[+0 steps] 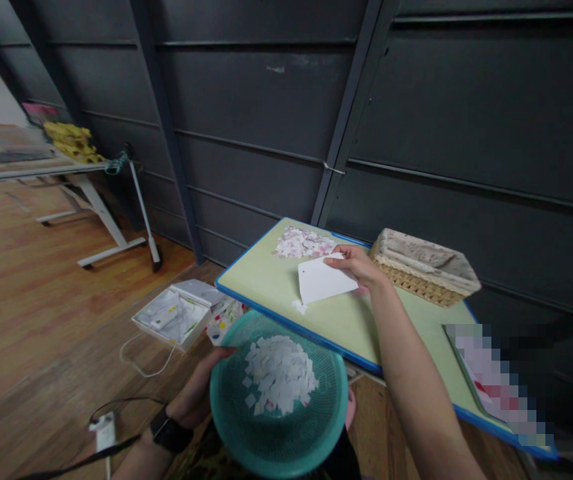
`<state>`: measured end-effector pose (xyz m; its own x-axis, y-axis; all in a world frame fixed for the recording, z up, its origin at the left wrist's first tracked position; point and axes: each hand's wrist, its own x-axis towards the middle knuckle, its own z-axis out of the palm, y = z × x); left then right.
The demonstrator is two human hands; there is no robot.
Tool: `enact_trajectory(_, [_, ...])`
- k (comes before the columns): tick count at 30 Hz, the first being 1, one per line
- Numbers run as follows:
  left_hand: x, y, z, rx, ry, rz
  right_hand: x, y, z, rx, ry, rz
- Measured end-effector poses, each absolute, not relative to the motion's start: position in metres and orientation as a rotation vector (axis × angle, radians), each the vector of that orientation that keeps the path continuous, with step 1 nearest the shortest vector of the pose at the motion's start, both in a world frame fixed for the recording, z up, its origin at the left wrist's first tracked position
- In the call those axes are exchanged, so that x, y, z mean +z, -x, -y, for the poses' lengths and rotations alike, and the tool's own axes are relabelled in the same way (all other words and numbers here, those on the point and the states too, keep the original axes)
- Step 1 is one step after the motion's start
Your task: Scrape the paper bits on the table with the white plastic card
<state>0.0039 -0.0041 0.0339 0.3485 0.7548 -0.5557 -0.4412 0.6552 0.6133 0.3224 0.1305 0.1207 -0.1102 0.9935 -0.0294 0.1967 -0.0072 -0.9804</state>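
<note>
My right hand [355,265] pinches a flat white scraper [325,279] by its upper edge, over the pale green table [261,272]. The scraper has a small dark hole near one corner. A few paper bits [299,307] lie at its lower edge. Behind it on the table is a spread pile of white and pinkish paper scraps [300,241]. My left hand [206,377], with a black band on the wrist, grips the left rim of a teal plastic colander [226,427] below the table's edge. Inside the colander is a heap of white paper pieces [280,373].
A wicker basket [421,283] with a cloth lining stands at the back right of the table. A pixelated flat item [491,387] lies at the right end. On the floor are a white box [174,317], a cable and a power strip [105,430]. Dark wall panels rise behind.
</note>
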Motion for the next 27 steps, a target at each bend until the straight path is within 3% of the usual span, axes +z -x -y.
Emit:
enact_trajectory(15, [0.030,-0.003,0.009,0.809,-0.397,-0.996,0.112,-0.303,-0.132,1.397,1.169,1.666])
enact_trajectory(22, [0.025,-0.001,0.008,0.822,-0.401,-0.981,0.123,-0.328,-0.133,1.189,1.225,1.373])
enact_trajectory(27, [0.028,-0.002,0.007,0.804,-0.403,-0.975,0.119,-0.334,-0.133,1.243,1.286,1.411])
